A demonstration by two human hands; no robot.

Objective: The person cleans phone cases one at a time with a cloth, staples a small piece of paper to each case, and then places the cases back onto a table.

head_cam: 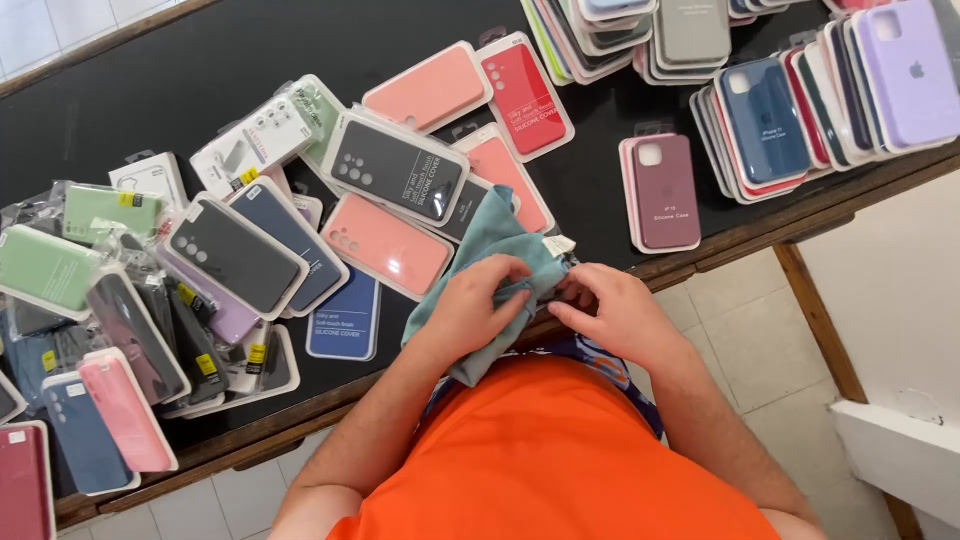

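Observation:
A teal cloth [497,240] is bunched in front of my chest at the near edge of the black table [150,90]. My left hand [478,303] grips its lower folds. My right hand [612,310] pinches the cloth's right side, near a small white tag [558,245]. Whatever lies inside the cloth is hidden. Packaged phone cases lie just beyond the cloth: a salmon one [388,243], a dark grey one [395,168] and a navy one [345,318].
Many phone cases in packs cover the table's left half [130,300]. Fanned stacks of cases sit at the back right [830,100], and a small maroon stack [662,192] lies apart. Tiled floor [740,340] and a white ledge [900,430] are at right.

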